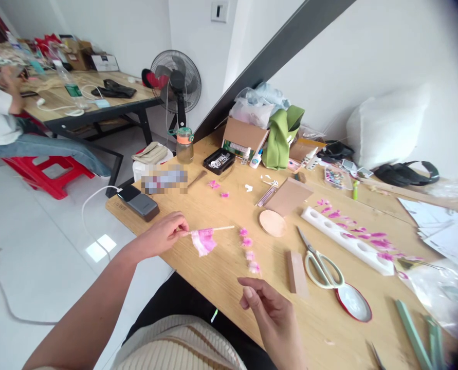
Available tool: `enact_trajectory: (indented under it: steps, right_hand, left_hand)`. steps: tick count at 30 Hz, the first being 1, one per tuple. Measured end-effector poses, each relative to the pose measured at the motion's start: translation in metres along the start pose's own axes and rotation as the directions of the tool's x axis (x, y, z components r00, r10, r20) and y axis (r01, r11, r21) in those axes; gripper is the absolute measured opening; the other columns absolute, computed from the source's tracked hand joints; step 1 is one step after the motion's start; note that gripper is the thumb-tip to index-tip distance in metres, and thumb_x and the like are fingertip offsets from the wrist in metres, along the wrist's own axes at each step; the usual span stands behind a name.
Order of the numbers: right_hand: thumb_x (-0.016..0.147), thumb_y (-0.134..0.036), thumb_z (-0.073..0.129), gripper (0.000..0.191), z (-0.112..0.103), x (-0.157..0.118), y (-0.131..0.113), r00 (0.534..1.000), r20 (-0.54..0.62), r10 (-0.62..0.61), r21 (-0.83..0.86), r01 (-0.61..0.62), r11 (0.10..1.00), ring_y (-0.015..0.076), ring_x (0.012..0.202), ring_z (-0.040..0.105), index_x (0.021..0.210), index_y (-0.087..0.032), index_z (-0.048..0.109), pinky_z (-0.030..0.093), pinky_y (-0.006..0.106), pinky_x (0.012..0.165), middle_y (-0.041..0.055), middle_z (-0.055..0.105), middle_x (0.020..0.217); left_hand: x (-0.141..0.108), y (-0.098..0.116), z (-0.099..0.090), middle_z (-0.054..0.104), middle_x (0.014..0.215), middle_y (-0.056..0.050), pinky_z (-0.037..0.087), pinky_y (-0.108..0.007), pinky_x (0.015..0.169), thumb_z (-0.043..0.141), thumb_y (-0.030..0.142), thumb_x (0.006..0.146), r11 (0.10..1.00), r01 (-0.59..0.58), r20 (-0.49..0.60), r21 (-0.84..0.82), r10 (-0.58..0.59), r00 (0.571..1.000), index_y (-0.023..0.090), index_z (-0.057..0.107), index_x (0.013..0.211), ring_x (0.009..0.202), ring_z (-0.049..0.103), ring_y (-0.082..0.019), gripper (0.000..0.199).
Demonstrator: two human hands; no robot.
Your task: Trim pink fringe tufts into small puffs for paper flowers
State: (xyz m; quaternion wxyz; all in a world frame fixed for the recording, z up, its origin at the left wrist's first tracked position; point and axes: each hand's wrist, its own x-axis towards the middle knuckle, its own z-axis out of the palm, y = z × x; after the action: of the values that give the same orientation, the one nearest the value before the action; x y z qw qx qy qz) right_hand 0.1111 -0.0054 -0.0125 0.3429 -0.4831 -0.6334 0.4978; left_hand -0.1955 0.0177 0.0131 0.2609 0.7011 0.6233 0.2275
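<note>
My left hand is closed in a pinch on one end of a thin pale stick, just above the table's front edge. Around the stick hangs a small pink-and-white knitted piece. Over the front of the table, my right hand has its index finger stretched and the others loosely curled; nothing shows between thumb and index finger. Beyond it lies a short row of fluffy pink pieces. To its right are a wooden block, white-handled scissors and a red-rimmed dish.
A white holder with round hollows stands near pink flower sprigs. Farther back are a wooden disc, cardboard, a black tray and a bottle. A phone rests at left; a person sits at another table.
</note>
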Motion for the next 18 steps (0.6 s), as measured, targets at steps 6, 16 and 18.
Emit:
enact_trajectory:
  steps: [6, 16, 18]
  right_hand:
    - [0.088, -0.047, 0.057, 0.032, -0.002, -0.005, 0.0, 0.999, 0.038, 0.029, -0.025, -0.028, 0.999, 0.0147, 0.062, 0.061, 0.096, -0.02, 0.071, 0.048, 0.022, 0.061, 0.0015, 0.064, 0.063]
    - [0.088, -0.047, 0.057, 0.033, 0.007, 0.007, -0.013, 0.996, 0.091, -0.016, -0.06, 0.021, 0.998, 0.0157, 0.06, 0.062, 0.092, -0.017, 0.072, 0.049, 0.024, 0.059, 0.0024, 0.065, 0.062]
    - [0.088, -0.046, 0.057, 0.032, 0.008, 0.01, -0.013, 0.994, 0.106, -0.018, -0.071, 0.025, 0.997, 0.0156, 0.061, 0.062, 0.093, -0.018, 0.072, 0.049, 0.025, 0.06, 0.0024, 0.066, 0.063]
  left_hand:
    - [-0.012, -0.013, 0.013, 0.055, 0.087, -0.002, 0.042, -0.031, 0.073, 0.043, 0.028, 0.093, 0.999, 0.009, 0.126, 0.042, -0.015, 0.992, 0.021, 0.051, 0.08, 0.082, 0.053, -0.017, 0.017]
    - [-0.005, -0.03, 0.033, 0.054, 0.086, -0.005, 0.042, -0.036, 0.075, 0.042, 0.018, 0.091, 0.952, 0.011, -0.067, 0.305, 0.01, 0.998, 0.02, 0.051, 0.074, 0.088, 0.05, -0.022, 0.019]
    - [-0.006, -0.032, 0.035, 0.054, 0.086, -0.005, 0.043, -0.037, 0.076, 0.042, 0.02, 0.091, 0.947, 0.012, -0.09, 0.322, 0.018, 0.996, 0.02, 0.053, 0.076, 0.089, 0.051, -0.023, 0.019]
